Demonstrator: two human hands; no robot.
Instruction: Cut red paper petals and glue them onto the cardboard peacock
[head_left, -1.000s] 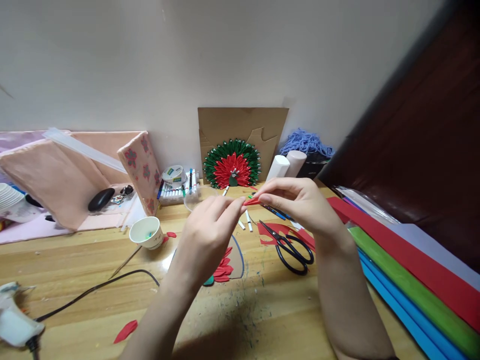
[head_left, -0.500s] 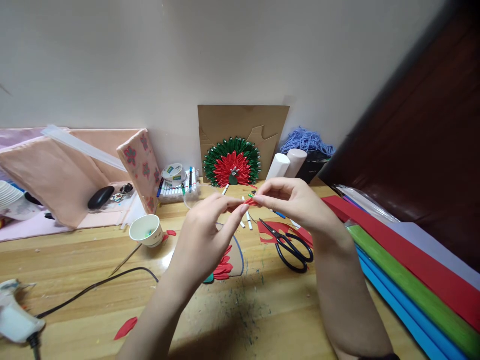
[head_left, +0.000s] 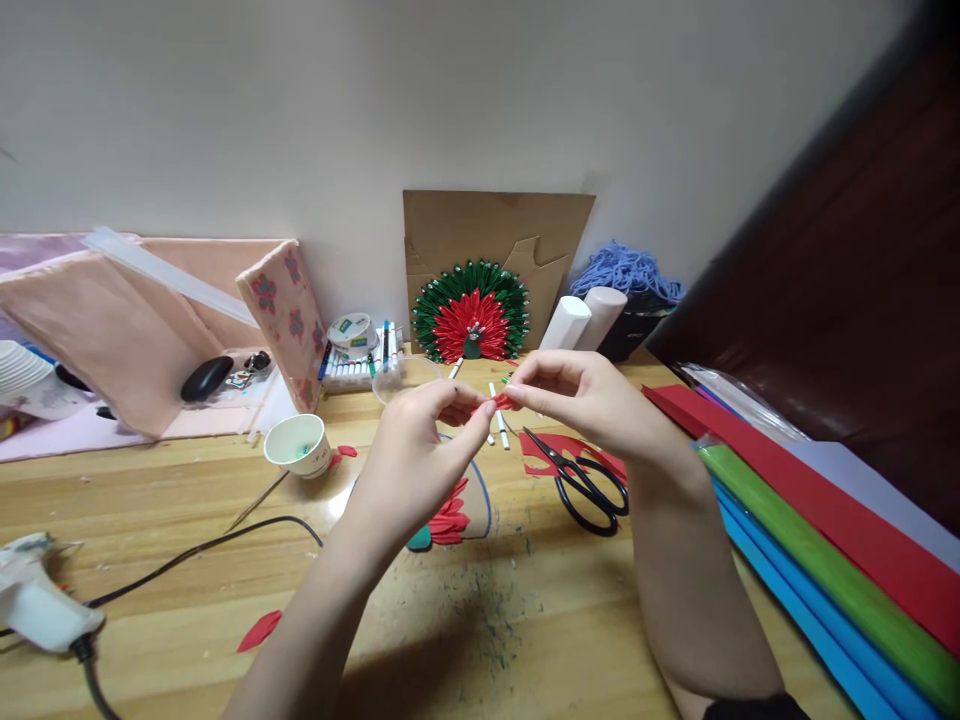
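Note:
Between my two hands is a small red paper petal (head_left: pixel 502 401). My left hand (head_left: pixel 420 440) pinches one end of it with thumb and forefinger. Thumb and fingertips of my right hand (head_left: pixel 581 400) close on the other end. Below, partly covered by my left hand and forearm, a cardboard piece (head_left: pixel 475 505) with a blue outline lies on the table, bearing red petals (head_left: pixel 451 517) and a green paper shape (head_left: pixel 420 539). Black-handled scissors (head_left: pixel 581 480) rest on red paper scraps (head_left: pixel 541 450) beneath my right hand. Another loose red petal (head_left: pixel 259 631) lies left of my left forearm.
A red-and-green petal fan (head_left: pixel 472 315) stands against a cardboard sheet (head_left: pixel 495 225) at the wall. On the left are a paper cup (head_left: pixel 298 445), a glue gun (head_left: pixel 45 595) with its cord, and a pink fabric box (head_left: pixel 127 350). Coloured paper rolls (head_left: pixel 817 530) line the right side.
Both hands still pinch the red petal, and its ends have shifted slightly in my fingers. The whole view has tilted a little, so the table things appear slightly higher and further right.

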